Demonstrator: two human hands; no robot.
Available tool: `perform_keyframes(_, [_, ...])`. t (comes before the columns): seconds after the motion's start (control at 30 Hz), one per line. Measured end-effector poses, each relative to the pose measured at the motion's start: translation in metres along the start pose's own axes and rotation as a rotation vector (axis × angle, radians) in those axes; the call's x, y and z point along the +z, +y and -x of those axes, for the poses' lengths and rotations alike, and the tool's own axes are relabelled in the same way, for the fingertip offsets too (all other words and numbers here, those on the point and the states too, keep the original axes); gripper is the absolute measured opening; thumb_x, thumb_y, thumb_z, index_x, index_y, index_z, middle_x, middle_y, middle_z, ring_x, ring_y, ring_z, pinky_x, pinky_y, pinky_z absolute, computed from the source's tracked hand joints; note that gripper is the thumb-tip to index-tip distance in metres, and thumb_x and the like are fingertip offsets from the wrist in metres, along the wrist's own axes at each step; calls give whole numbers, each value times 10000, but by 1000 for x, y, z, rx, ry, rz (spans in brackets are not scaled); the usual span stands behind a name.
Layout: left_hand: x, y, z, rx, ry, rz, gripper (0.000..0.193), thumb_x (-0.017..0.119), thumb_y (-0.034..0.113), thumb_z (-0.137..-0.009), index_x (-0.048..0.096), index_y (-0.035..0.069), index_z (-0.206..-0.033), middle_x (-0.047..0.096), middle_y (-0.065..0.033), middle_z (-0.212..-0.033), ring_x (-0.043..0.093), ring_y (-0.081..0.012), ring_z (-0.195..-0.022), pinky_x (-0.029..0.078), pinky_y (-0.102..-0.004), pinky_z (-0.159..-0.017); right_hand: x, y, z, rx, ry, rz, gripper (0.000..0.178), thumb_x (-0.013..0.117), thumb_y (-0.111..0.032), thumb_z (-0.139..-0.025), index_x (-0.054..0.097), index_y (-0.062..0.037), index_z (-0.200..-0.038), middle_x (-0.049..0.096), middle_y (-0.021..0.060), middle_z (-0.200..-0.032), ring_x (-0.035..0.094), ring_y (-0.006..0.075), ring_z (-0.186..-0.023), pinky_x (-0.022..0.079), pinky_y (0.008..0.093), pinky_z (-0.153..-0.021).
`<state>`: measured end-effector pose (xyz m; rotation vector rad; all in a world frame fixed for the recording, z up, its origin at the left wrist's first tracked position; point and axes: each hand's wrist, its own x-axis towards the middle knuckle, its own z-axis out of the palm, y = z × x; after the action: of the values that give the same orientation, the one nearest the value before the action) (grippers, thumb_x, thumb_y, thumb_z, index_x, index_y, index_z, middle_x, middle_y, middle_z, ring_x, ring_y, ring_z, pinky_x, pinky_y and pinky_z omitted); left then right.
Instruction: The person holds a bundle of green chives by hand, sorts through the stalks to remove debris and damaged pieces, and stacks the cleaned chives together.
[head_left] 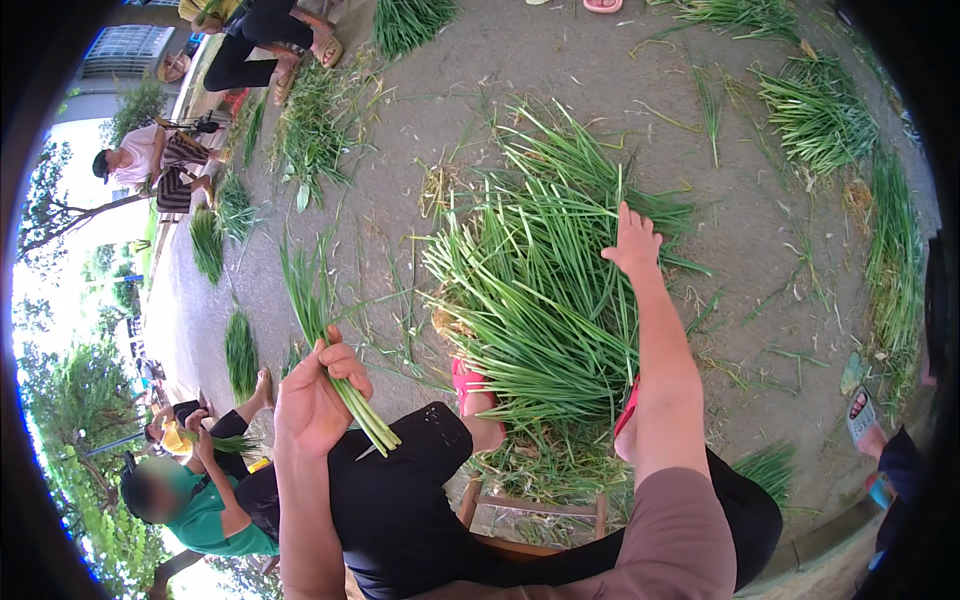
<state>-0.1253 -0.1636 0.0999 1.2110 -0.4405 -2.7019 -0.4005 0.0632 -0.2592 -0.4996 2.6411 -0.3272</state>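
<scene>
A small bunch of garlic chives [355,400] is in my left hand [318,395], which is closed around it above my left knee. The pale cut ends point down and to the right, the green leaves up and to the left. My right hand [635,243] reaches over the right side of a big heap of garlic chives [530,270] on the ground. Its fingers are spread, with one fingertip beside a stalk; whether they touch is unclear. Below the held stalks, a thin pale pointed sliver [366,452] shows against my black trousers.
A wooden stool frame [535,506] and trimmings [540,465] lie between my legs. Other bundles of chives [820,115] rest at the right and far left. A person in green [205,515] sits at my left, others farther back. At the right, a person's sandalled foot [865,420] shows.
</scene>
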Motion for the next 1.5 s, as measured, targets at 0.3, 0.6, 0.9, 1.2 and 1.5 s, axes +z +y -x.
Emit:
perform_keyframes(0.3, [-9,5,9,28,-5,-3,218,433,186,-968,514,71,-1135,465,45,-830,477,-107,-781,406,-328,-828,58,-6,67,-230,-30,-100,530,533,-6,-758,449,-186,-1249,544,83,-1098,523,310,-1032,440,482,-816])
perform_keyframes(0.6, [-19,10,20,79,-50,-33,196,406,180,-978,485,62,-1113,449,29,-807,479,-115,-754,428,-343,-802,119,-50,192,-314,-219,-301,468,496,-9,-769,461,-95,-1227,570,168,-1052,551,393,-958,468,476,-802])
perform_keyframes(0.9, [-47,25,40,140,-179,-9,172,415,155,-969,477,39,-1080,510,-28,-814,520,-176,-773,466,-385,-798,141,-50,231,-86,-221,-637,453,582,-174,-746,515,13,-1153,600,262,-1017,573,385,-990,443,416,-868])
perform_keyframes(1.2, [-62,20,57,268,-181,-66,140,433,137,-962,465,36,-1054,512,-30,-794,535,-178,-739,484,-403,-770,54,-68,242,121,111,-128,191,556,-213,-822,634,-69,-919,587,178,-1008,598,393,-869,485,457,-783])
perform_keyframes(1.5, [-47,1,59,278,-386,-102,114,489,141,-944,482,50,-1013,496,-27,-764,496,-151,-669,466,-368,-710,-54,-76,253,-54,192,-167,228,552,-236,-837,644,-75,-969,648,178,-885,623,363,-833,496,456,-754])
